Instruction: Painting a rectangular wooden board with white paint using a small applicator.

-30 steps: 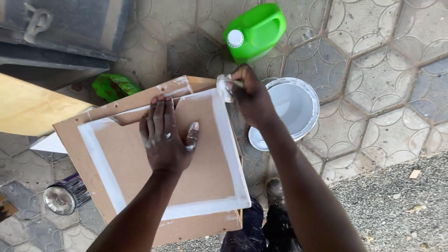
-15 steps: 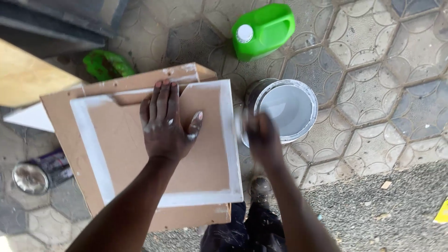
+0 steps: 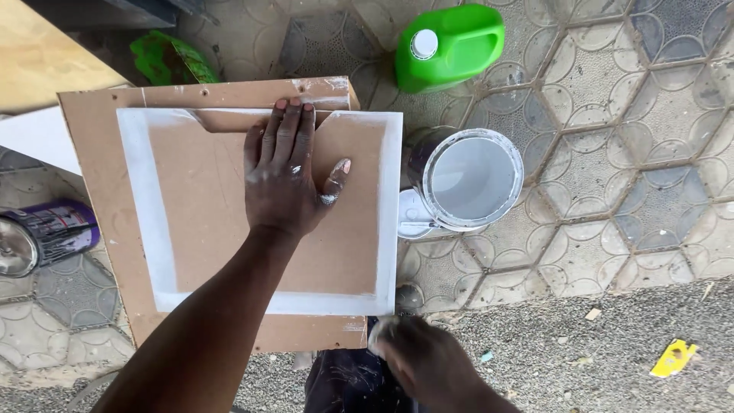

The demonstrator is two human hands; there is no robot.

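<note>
Fingers of the left hand lie flat and together, thumb out, pressing on the board and gripping nothing. At far left a tin lies on its side. The board fills the centre-left of the frame, its edges painted white. At lower centre the right hand, blurred, closes on something pale at the board's lower right corner; what, I cannot tell. Right of the board stands a bucket of white paint, a green jug above it.
</note>
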